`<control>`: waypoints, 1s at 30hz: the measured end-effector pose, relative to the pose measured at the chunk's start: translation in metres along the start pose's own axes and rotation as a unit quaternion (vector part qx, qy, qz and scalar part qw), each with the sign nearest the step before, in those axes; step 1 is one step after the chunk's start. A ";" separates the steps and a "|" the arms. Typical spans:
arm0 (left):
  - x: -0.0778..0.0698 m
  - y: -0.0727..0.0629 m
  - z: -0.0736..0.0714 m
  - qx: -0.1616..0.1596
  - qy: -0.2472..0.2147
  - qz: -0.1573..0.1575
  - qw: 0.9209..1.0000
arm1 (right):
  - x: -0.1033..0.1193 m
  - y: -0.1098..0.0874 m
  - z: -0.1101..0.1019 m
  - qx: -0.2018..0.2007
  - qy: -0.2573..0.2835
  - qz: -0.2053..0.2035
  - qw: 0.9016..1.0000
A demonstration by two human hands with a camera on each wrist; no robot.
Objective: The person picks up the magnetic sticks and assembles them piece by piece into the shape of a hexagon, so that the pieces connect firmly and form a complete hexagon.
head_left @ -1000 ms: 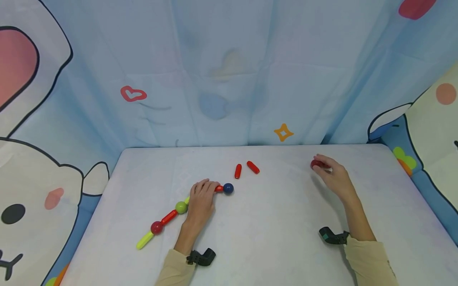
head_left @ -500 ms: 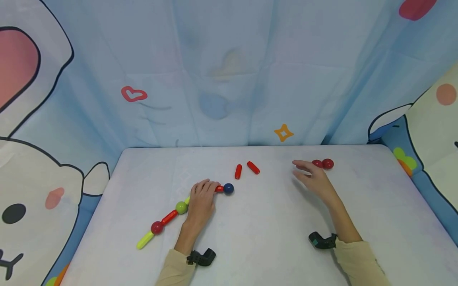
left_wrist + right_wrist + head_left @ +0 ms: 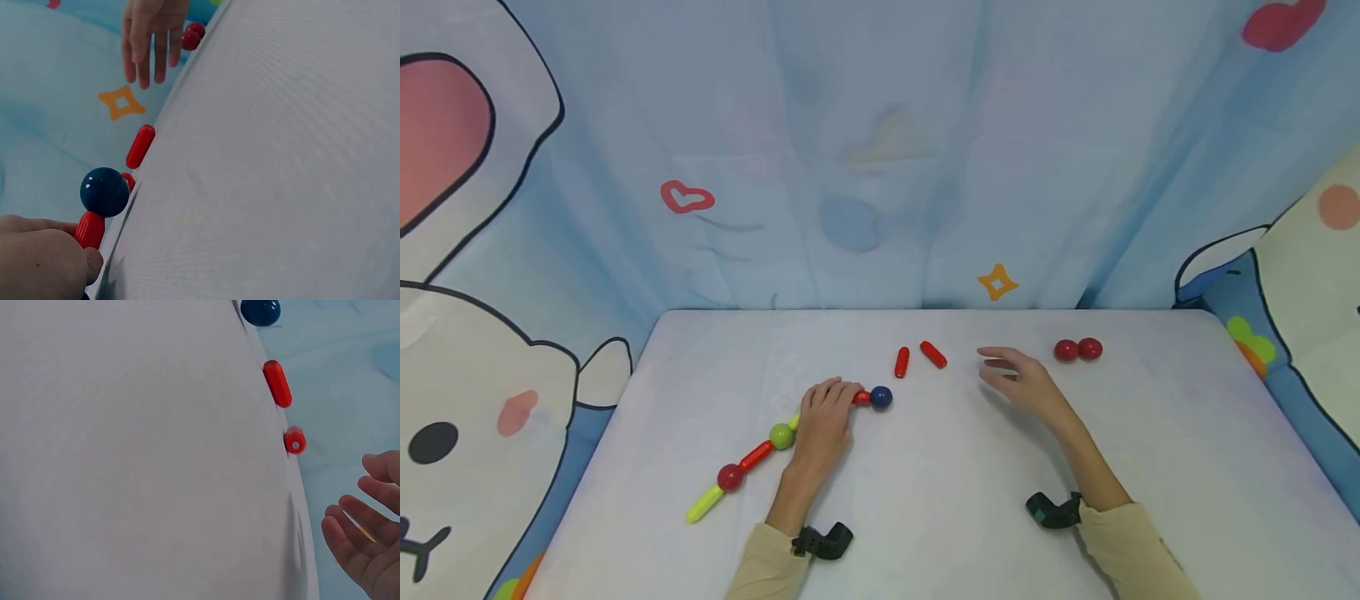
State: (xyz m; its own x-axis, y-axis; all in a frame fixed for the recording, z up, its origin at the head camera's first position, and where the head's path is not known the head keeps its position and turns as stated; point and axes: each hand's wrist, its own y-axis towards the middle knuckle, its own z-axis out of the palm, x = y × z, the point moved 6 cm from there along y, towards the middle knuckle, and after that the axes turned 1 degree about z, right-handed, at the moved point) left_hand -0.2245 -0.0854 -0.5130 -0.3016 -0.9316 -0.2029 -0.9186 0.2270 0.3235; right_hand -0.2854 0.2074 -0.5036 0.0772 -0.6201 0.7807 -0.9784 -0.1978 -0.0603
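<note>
My left hand (image 3: 822, 425) grips a joined chain of rods and balls, its fingers round the part by the red rod (image 3: 91, 230) below a blue ball (image 3: 882, 397). From under the hand the chain runs down left through a green ball (image 3: 782, 436), a red rod (image 3: 756, 456) and a red ball (image 3: 730, 477) to a yellow-green rod (image 3: 704, 504). The hand hides the middle of it. My right hand (image 3: 1022, 383) hovers over the table, fingers loosely extended, holding nothing. Left of it lie two loose red rods, one upright in view (image 3: 902, 362), one slanted (image 3: 934, 355).
Two red balls (image 3: 1077, 350) sit side by side at the back right of the white table (image 3: 955, 500). A blue patterned curtain (image 3: 880, 150) hangs behind the table's far edge. Each wrist wears a black camera mount (image 3: 823, 542).
My right hand has let go of a red ball, leaving it beside another, and moved left toward the loose red rods. The left hand and chain have stayed in place.
</note>
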 end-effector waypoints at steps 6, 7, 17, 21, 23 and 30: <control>0.001 -0.001 0.002 0.012 -0.006 -0.009 1.000 | 0.017 0.016 0.014 0.009 0.000 -0.015 1.000; 0.002 -0.001 0.003 0.013 -0.007 -0.012 1.000 | 0.020 0.019 0.017 0.011 -0.001 -0.014 1.000; 0.002 0.001 0.004 0.019 -0.011 -0.011 1.000 | 0.041 0.047 0.039 0.012 -0.032 0.040 0.999; 0.002 0.001 0.004 0.016 -0.010 -0.008 1.000 | 0.044 0.051 0.046 0.003 -0.072 0.057 0.996; 0.003 0.001 0.005 0.013 -0.010 -0.008 1.000 | 0.045 0.051 0.049 -0.003 -0.099 0.058 0.993; 0.003 0.000 0.005 0.012 -0.010 -0.005 1.000 | 0.045 0.047 0.052 -0.017 -0.159 0.063 0.985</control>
State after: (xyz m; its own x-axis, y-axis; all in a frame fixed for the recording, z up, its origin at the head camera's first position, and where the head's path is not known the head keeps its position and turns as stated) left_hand -0.2269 -0.0871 -0.5187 -0.2966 -0.9284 -0.2241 -0.9274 0.2239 0.2998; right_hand -0.3184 0.1309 -0.5037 0.0053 -0.8457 0.5336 -0.9894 -0.0820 -0.1202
